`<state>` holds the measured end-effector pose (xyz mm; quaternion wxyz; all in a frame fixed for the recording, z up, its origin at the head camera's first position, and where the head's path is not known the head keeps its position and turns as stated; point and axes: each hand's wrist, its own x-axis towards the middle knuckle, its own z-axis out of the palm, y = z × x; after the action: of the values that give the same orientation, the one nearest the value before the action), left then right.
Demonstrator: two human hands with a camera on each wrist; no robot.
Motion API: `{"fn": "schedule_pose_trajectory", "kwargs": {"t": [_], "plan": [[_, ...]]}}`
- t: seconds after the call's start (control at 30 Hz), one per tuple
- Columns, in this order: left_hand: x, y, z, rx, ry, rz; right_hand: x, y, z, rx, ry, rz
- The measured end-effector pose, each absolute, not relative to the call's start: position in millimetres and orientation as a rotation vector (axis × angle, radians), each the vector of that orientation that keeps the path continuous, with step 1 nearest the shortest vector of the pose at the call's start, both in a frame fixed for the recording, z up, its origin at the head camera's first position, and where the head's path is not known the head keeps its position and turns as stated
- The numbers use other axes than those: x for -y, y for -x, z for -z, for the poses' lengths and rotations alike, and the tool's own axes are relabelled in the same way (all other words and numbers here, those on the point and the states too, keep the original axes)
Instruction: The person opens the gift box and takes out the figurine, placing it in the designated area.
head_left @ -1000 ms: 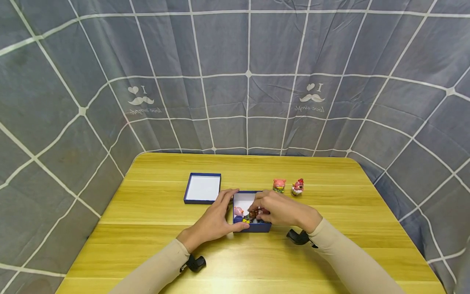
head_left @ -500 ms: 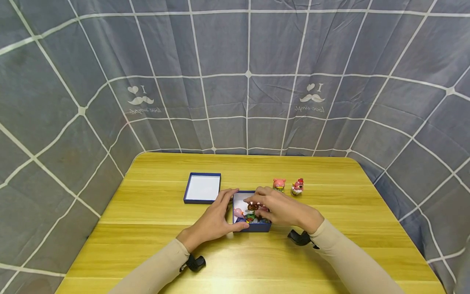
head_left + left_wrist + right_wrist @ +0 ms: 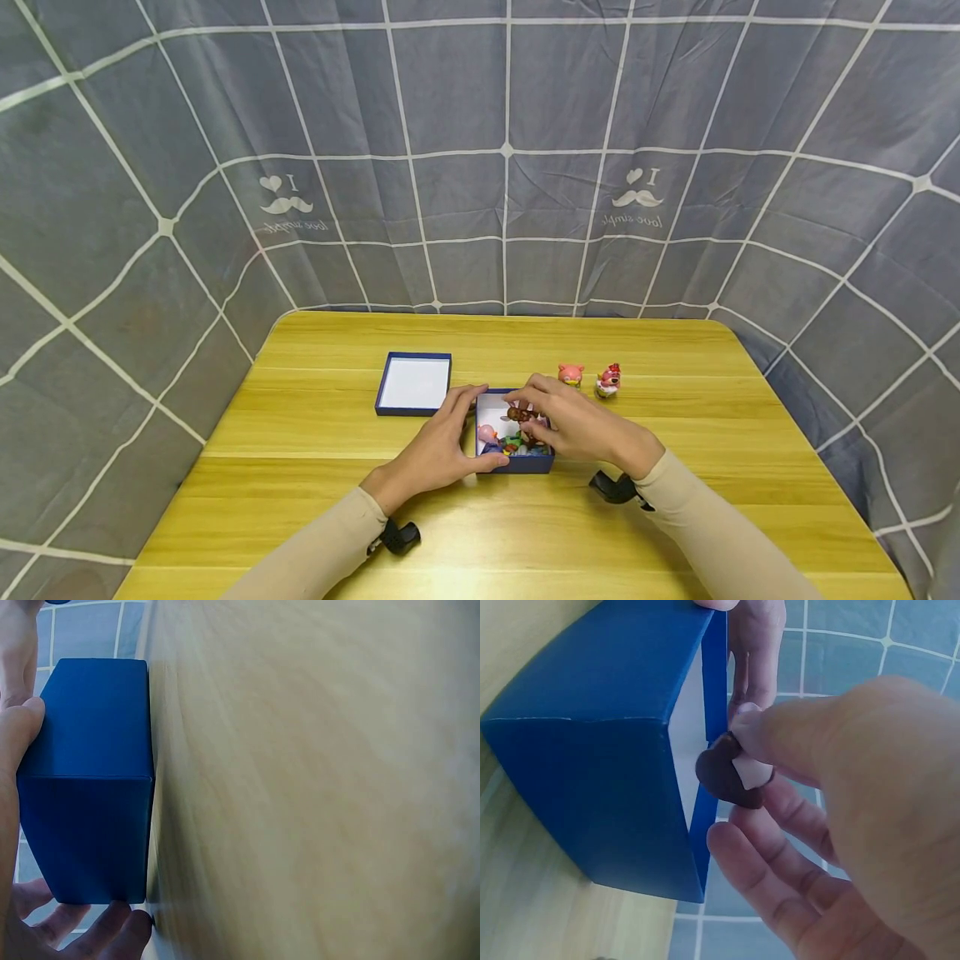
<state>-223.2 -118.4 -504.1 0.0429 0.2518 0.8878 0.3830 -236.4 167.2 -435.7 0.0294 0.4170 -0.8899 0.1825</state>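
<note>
An open-topped dark blue box (image 3: 516, 467) with a white inside stands on the table, holding several small colourful figurines. A pink-headed figurine (image 3: 487, 434) lies at its left side. My left hand (image 3: 438, 446) grips the box, thumb at the near rim and fingers along the far left side; the left wrist view shows the thumb on the box wall (image 3: 86, 840). Over the right part of the box, my right hand (image 3: 581, 421) pinches a brown figurine (image 3: 517, 414) between thumb and fingers. In the right wrist view this figurine (image 3: 724, 772) shows a dark brown underside with a white patch.
A shallow blue-rimmed lid (image 3: 414, 383), white inside, lies left of the box. Two figurines stand behind and right of it: a pink one (image 3: 571, 373) and one with a red top (image 3: 608, 382). A grey checked curtain (image 3: 465, 200) surrounds the wooden table (image 3: 465, 533).
My right hand has lifted the brown figurine from among the others and drawn slightly back to the right, uncovering green and red figurines below. The left hand stays on the box.
</note>
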Motion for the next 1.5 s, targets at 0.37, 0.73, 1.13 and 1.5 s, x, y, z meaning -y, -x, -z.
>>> {"fn": "schedule_pose_trajectory", "kwargs": {"t": [0.37,0.73,1.13,1.5], "plan": [[117.9,223.3,504.7,-2.716,-0.772,-1.176,-168.4,235.7,439.9,2.725,-1.152,-0.693],[117.6,223.0,505.2,-2.721,-0.768,-1.174,-172.4,235.5,440.9,2.659,-1.036,-0.832],[116.2,220.0,504.2,-2.721,-0.761,-1.171,-181.0,236.3,443.2,2.588,-0.984,-0.911],[111.6,212.8,504.3,-2.722,-0.716,-1.182,-192.8,233.6,444.8,2.522,-0.929,-0.938]]}}
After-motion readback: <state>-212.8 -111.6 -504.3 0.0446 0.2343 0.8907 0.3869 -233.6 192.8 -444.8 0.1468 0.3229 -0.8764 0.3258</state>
